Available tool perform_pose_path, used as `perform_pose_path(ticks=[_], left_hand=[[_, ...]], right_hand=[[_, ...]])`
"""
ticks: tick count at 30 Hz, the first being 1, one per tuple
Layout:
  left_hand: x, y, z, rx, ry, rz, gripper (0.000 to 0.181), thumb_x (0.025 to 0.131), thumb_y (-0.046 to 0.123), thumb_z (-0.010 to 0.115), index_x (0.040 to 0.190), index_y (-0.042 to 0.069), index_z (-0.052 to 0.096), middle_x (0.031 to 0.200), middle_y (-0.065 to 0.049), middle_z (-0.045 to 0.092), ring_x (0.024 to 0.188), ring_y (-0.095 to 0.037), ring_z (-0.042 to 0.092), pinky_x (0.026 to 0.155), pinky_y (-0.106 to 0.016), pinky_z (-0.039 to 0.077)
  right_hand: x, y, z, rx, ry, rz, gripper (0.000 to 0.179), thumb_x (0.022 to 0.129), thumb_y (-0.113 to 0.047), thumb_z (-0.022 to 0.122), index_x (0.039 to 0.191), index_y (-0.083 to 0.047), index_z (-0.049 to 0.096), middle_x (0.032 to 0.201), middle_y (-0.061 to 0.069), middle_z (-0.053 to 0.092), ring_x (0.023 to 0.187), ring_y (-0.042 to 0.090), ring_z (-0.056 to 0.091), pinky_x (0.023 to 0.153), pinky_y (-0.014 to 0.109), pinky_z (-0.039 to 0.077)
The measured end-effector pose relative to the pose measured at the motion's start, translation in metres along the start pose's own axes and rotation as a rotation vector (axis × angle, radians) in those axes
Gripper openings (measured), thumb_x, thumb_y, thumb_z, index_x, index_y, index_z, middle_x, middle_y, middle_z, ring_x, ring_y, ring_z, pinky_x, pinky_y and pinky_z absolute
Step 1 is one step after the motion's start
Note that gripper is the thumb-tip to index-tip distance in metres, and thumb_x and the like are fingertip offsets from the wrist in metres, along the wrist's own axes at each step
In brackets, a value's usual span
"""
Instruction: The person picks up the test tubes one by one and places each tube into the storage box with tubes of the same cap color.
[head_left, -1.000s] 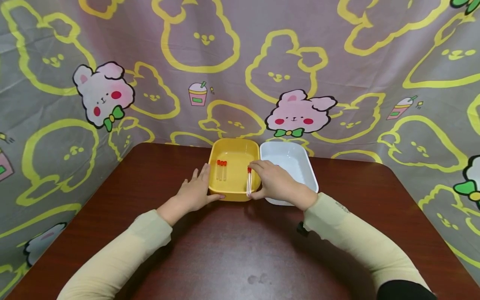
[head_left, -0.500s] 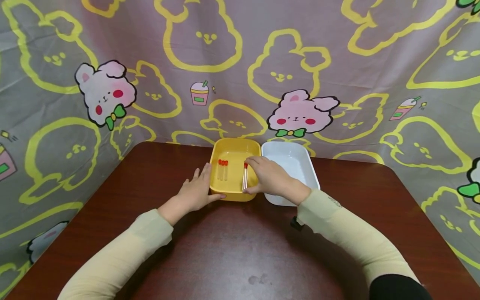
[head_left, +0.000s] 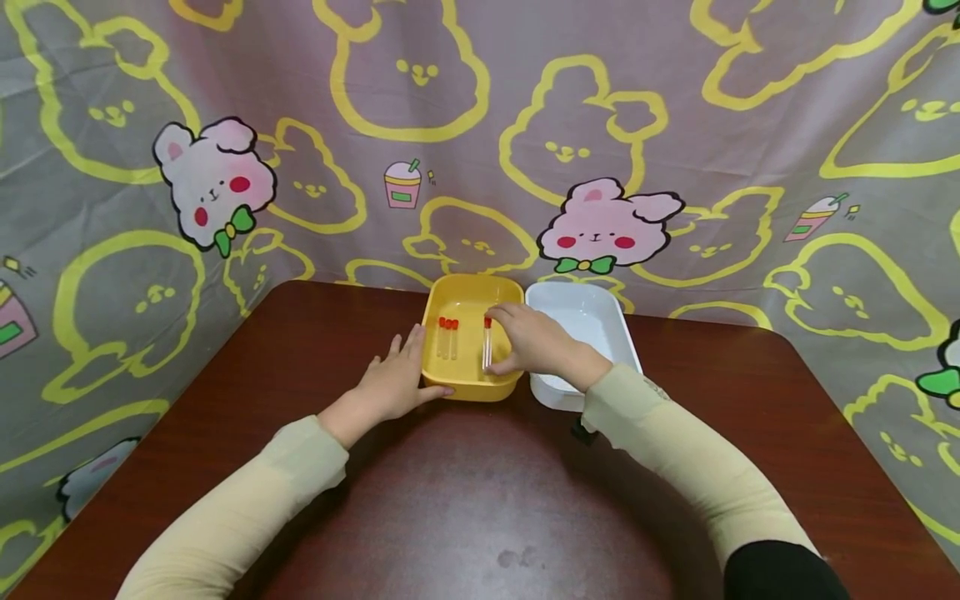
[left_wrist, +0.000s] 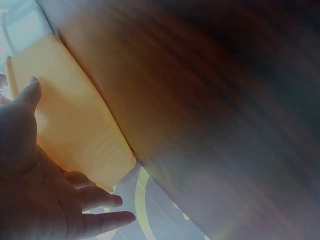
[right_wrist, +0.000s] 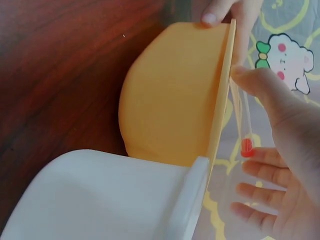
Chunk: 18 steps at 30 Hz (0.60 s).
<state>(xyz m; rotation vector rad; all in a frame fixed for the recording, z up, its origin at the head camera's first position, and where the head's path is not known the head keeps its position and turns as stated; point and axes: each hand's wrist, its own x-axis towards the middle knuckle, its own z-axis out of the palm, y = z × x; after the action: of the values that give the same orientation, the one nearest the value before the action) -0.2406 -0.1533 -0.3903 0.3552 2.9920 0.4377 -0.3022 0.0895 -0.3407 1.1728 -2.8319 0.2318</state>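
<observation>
A clear test tube (head_left: 487, 346) with a red cap is pinched lengthwise between the thumb and fingers of my right hand (head_left: 536, 340), over the right half of the yellow tray (head_left: 472, 390). In the right wrist view, the tube's red cap (right_wrist: 247, 148) is at the fingertips and its other end by the thumb. My left hand (head_left: 390, 382) rests against the tray's front left corner, fingers straight along the side and thumb on the front wall. Three more red-capped test tubes (head_left: 447, 340) lie side by side in the tray's left half.
Close on the right of the yellow tray stands a white tray (head_left: 628, 342), partly hidden by my right hand and forearm. Both trays are at the back of the dark brown table (head_left: 450, 483). A patterned curtain (head_left: 465, 108) hangs behind and at both sides.
My right hand has moved left and a little farther back with the test tube, from the yellow tray's right edge to over its inside. The left hand stays at the tray's corner.
</observation>
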Motion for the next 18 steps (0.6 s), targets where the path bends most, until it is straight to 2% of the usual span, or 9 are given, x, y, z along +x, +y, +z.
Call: perform_pose_path(ticks=[6,18], left_hand=[[0.0,0.0,-0.001,0.015,-0.003,-0.004,0.115,0.093,0.061,0.067,0.163,-0.003,0.002,0.169,-0.022,0.007,0.15,-0.048,0.019,0.11,-0.068,0.031],[-0.001,0.002,-0.001,0.007,0.001,-0.004,0.114,0.093,0.061,0.068,0.163,-0.003,0.004,0.169,-0.021,0.009,0.15,-0.048,0.02,0.11,-0.068,0.032]], right_hand=[[0.014,0.004,0.003,0.039,-0.054,-0.022,0.092,0.079,-0.048,0.087,0.145,0.004,0.051,0.147,0.021,0.053,0.136,0.035,0.05,0.113,0.045,0.039],[0.035,0.018,0.017,0.116,-0.162,-0.011,0.088,0.082,-0.045,0.086,0.148,0.001,0.05,0.15,0.019,0.05,0.14,0.034,0.045,0.117,0.043,0.033]])
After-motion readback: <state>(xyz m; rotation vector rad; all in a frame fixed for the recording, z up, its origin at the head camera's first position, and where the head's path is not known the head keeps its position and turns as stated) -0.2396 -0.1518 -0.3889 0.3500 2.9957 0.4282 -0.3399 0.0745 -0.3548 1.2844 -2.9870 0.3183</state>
